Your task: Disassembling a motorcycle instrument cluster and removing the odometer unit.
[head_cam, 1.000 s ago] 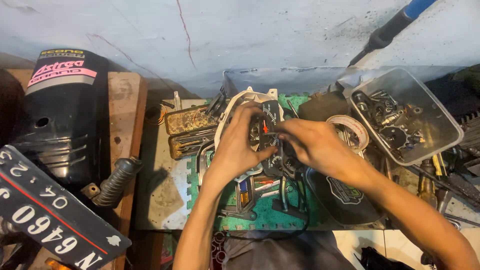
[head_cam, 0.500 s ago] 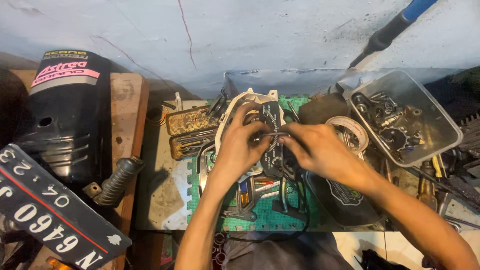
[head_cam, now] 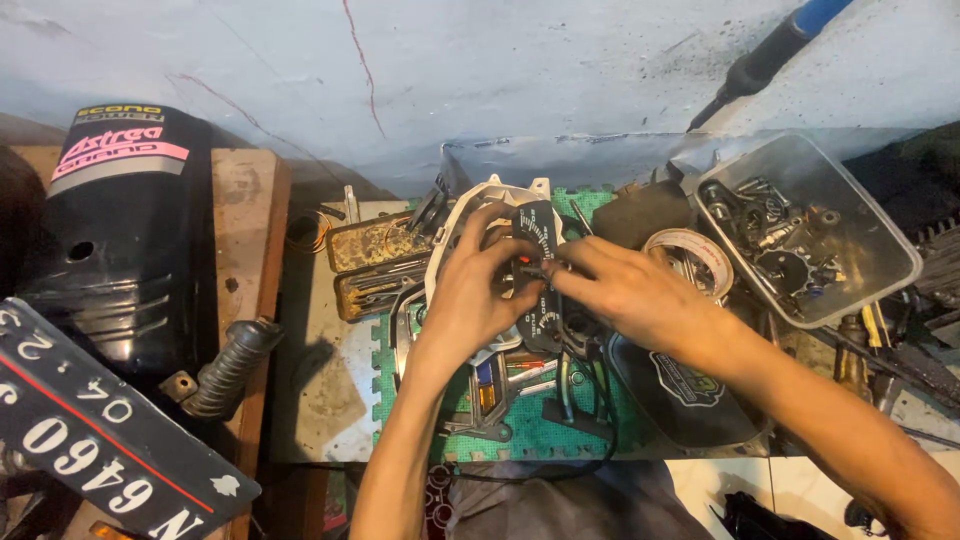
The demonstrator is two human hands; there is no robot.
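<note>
A motorcycle instrument cluster (head_cam: 535, 235) with a white housing and a black dial face lies on a green foam mat (head_cam: 520, 425) at the middle of the bench. My left hand (head_cam: 475, 295) grips the cluster from the left side, fingers curled over the dial. My right hand (head_cam: 625, 295) comes in from the right and pinches a small part at the dial's centre, fingertips touching those of the left hand. What the fingers pinch is too small to tell.
A clear plastic tub (head_cam: 810, 225) of metal parts stands at the right, a roll of tape (head_cam: 690, 255) beside it. Rusty tins (head_cam: 375, 260) sit left of the cluster. A black motorcycle cover (head_cam: 115, 240), a rubber boot (head_cam: 230, 365) and a number plate (head_cam: 100, 435) lie at the left. Pliers (head_cam: 570, 385) rest on the mat.
Both hands have stayed on the cluster with small finger shifts; the right fingertips have closed in on the dial's centre.
</note>
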